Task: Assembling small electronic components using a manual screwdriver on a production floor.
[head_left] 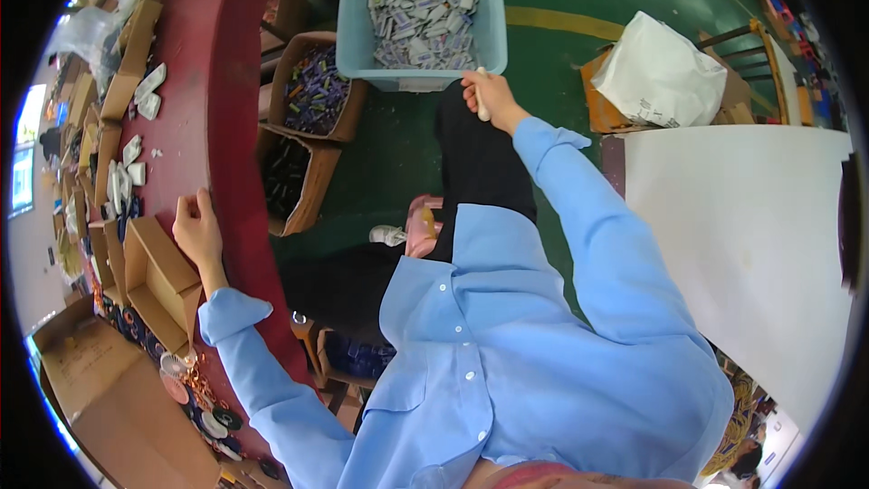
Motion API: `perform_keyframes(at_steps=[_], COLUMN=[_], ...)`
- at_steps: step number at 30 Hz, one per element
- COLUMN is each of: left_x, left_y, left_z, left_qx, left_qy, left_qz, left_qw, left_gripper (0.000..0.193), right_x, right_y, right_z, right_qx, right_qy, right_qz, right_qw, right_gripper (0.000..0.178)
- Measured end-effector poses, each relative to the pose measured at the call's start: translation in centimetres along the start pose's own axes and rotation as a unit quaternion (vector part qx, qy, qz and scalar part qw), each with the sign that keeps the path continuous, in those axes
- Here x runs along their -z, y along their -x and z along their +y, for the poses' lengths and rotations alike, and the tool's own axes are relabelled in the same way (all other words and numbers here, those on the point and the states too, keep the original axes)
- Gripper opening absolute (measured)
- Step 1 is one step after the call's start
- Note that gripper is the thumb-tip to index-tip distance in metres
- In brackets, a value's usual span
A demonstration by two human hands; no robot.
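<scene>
My right hand is closed around a slim white piece whose exact kind I cannot make out. It is at the near rim of a light blue plastic bin, which holds a heap of small white and grey packets. Over the edge of the long red table, my left hand has its fingers curled in with the tips close together. Whatever they may pinch is too small or hidden to tell. An open cardboard box stands beside that hand.
Cardboard boxes with purple-and-green pieces and dark pieces stand between the table and bin. White pieces and small fans lie along the table. At right are a white tabletop and white sack.
</scene>
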State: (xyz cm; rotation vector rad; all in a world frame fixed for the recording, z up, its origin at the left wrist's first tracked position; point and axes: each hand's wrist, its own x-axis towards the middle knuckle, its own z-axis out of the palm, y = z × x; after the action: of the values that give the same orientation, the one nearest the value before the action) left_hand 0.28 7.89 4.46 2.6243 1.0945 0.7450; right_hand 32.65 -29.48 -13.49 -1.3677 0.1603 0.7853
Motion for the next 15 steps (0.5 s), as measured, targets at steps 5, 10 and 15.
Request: perform_keyframes(at_steps=[5,10,15], left_x=[0.00,0.14,0.19], left_y=[-0.19,-0.13,0.01], left_z=[0.11,0.22,0.56], left_qx=[0.000,0.021,0.014], left_qy=[0.014,0.010,0.010], left_qz=[0.016,0.006,0.005], left_qw=[1.000,1.000,1.000], left_gripper=[0.036,0.036,0.036], right_x=[-0.02,-0.20,-0.21], right_y=[0.07,-0.06,0.00], right_z=[0.03,0.01,0.07], right_qx=[0.008,0.013,0.012], right_qy=[0.013,0.026,0.026], right_qz=[0.004,-0.003,-0.004], right_qw=[1.000,1.000,1.000], right_gripper=[0.027,0.028,0.028])
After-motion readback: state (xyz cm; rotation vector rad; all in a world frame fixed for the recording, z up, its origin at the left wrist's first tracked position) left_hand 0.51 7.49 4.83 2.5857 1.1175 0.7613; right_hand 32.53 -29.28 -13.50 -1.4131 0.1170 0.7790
